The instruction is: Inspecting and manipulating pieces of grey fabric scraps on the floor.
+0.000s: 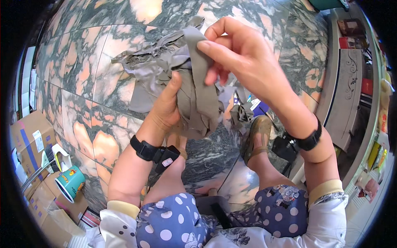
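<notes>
A bundle of grey fabric hangs in the air before me, several layers folded together. My left hand grips it from the left, thumb upright against the folds. At the upper right, my right hand pinches the edge of a flat grey strip between thumb and index finger, the other fingers curled loosely. Crumpled parts with raw-looking edges spread to the left of the bundle. Below my right hand, a small dark grey scrap of cloth lies by my shoe, beside a purple packet that bears writing.
Cardboard boxes stand at the left, near a broom and a teal bin. Along the right runs a shelf unit with goods. Marble tile covers the floor. Black devices are strapped to both wrists.
</notes>
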`<state>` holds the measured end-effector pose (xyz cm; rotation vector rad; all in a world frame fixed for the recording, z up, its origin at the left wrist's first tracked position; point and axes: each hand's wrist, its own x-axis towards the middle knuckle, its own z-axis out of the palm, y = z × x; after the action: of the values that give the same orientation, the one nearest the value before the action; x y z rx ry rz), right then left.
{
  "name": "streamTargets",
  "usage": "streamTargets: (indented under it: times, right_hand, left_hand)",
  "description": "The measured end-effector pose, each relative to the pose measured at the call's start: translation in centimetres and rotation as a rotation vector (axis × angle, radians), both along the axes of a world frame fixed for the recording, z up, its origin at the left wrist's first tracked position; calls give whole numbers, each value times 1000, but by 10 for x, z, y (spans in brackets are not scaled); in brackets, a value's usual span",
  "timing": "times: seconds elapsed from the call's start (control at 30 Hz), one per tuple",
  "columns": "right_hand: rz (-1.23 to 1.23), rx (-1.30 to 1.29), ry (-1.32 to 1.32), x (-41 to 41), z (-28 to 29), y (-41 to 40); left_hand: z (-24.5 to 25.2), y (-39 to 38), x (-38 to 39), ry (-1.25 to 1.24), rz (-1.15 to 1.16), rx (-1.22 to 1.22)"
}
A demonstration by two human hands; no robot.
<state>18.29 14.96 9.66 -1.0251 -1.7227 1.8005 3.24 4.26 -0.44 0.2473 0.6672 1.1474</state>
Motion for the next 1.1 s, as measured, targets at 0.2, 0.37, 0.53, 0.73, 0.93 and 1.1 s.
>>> streamTargets:
  times: [0.2,0.37,0.53,0.73,0.93,1.1]
  right_hand:
    - [-58,-215,240,-5,-43,0]
    - [6,614,-613,34,-120,23]
    - [551,1124,-928,62,-222,-3]
    - [576,999,-855,70,-230,3]
    - [-41,154,-72,60,-133,31]
    - [-325,44,71,127,-99,54]
  left_hand:
    - [6,-25,-11,86,-119,-109]
    - [1,-40,-30,88,7,-258]
    - [7,-43,-32,51,124,-171]
    - [5,-44,-31,49,99,-169]
    - [5,-46,-41,-92,148,-143]
    - [8,-46,-33,-45,153,-159]
